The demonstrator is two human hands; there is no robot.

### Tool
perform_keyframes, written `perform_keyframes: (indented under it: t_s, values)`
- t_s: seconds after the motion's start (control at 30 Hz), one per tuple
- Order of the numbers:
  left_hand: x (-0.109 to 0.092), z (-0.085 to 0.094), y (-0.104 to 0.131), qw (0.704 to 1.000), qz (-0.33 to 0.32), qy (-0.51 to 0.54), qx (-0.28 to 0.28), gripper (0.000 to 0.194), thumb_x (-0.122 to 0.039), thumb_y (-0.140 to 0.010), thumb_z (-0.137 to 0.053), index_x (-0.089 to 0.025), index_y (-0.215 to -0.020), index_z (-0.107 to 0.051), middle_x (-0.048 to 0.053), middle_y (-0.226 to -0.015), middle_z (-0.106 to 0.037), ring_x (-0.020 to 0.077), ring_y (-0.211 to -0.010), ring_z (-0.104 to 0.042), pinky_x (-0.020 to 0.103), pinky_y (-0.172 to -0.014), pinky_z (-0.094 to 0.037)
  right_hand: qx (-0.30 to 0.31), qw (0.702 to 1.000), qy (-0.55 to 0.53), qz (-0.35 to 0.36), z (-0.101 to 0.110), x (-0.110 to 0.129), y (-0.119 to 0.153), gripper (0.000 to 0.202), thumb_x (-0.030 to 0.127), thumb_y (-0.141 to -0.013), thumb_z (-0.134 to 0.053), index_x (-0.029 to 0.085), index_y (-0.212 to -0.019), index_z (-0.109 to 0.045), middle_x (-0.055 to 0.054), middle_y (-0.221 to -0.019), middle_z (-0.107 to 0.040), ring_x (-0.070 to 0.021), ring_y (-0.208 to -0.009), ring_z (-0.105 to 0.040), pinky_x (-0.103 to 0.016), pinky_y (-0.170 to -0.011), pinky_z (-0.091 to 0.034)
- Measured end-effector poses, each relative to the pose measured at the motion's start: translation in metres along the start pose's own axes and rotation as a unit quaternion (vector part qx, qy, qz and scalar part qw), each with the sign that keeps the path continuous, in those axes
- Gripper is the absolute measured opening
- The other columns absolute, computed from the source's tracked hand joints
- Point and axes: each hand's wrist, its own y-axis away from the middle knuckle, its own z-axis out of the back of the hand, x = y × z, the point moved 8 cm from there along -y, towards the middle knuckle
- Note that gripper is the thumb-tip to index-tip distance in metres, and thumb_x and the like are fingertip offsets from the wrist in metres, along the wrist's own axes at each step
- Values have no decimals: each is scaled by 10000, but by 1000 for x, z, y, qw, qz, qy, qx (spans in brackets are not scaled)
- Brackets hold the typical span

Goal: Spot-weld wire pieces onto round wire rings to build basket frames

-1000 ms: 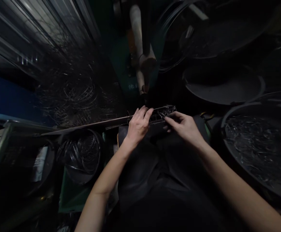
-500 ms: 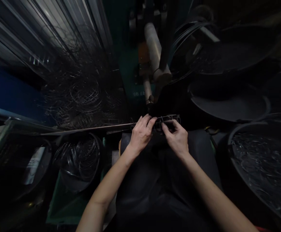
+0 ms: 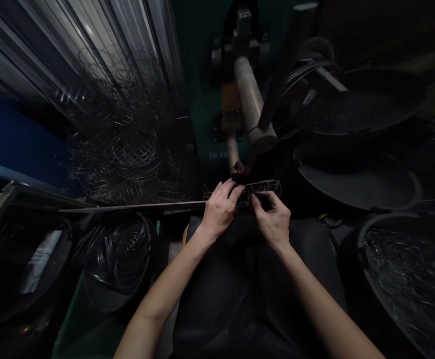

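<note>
While both hands meet at the bar's end | left hand (image 3: 219, 209) lies fingers-down on wire frame (image 3: 264, 188), apparently steadying it; right hand (image 3: 273, 219) pinches its near edge | frame rests on bar (image 3: 135, 206), below the press (image 3: 249, 99); wire tub (image 3: 407, 269) at right

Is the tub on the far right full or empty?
Not empty: the tub holds a tangle of shiny wire pieces; how deep cannot be told.

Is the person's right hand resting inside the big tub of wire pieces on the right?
No, the right hand is at the wire frame beside the left hand, away from the tub.
</note>
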Motion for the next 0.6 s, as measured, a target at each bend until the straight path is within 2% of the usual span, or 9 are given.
perform_keyframes:
  t_s: [0.23, 0.6]
  values:
    - [8, -3, -1, 1000, 11, 13, 6, 443, -56, -840, -500, -153, -1272, -480, 127, -1299, -578, 230, -1313, -503, 433, -1125, -432, -3, 1000, 2, 16, -4, 2, -5, 261, 434, -858, -597, 179, -868, -649, -29, -811, -671, -154, -706, -618, -265, -648, -475]
    - [15, -1, -13, 1000, 8, -8, -18, 430, -66, -839, -521, -149, -1260, -492, 127, -1281, -594, 232, -1289, -528, 415, -1124, -435, -5, 998, -3, 59, -11, 12, -20, 253, 426, -868, -580, 178, -861, -632, -26, -806, -658, -140, -676, -590, -260, -629, -446]
